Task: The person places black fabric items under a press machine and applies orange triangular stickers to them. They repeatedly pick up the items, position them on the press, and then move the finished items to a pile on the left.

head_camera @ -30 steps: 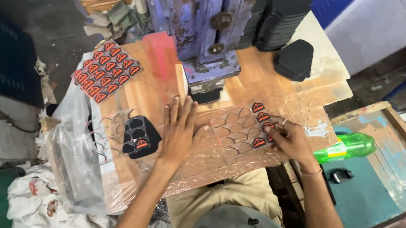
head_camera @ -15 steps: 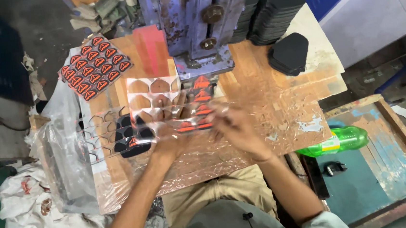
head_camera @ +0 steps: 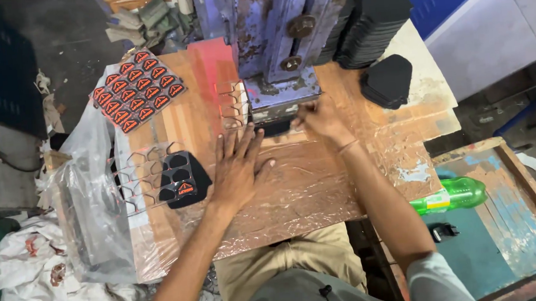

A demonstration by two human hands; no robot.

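Note:
My left hand (head_camera: pixel 237 169) lies flat with fingers spread on a clear film sheet (head_camera: pixel 321 178) that covers the wooden bench. My right hand (head_camera: pixel 321 119) is at the foot of the blue press (head_camera: pixel 276 48), fingers curled on the film's far edge beside a black pad (head_camera: pixel 276 129) under the press head. A strip of film with shield-shaped cut-outs (head_camera: pixel 231 102) sticks out left of the press. A black piece with an orange emblem (head_camera: pixel 184 184) lies left of my left hand.
A sheet of red-and-black emblems (head_camera: pixel 137 91) lies at the back left. Stacks of black shaped pieces (head_camera: pixel 389 80) stand right of the press. A plastic bag (head_camera: pixel 87 203) and white cloth (head_camera: pixel 37 290) hang on the left. A green bottle (head_camera: pixel 456 194) lies in a tray on the right.
Both hands slid the film forward to the press. The red emblems on the film have gone out of sight. My right hand moved from the near right up to the press foot.

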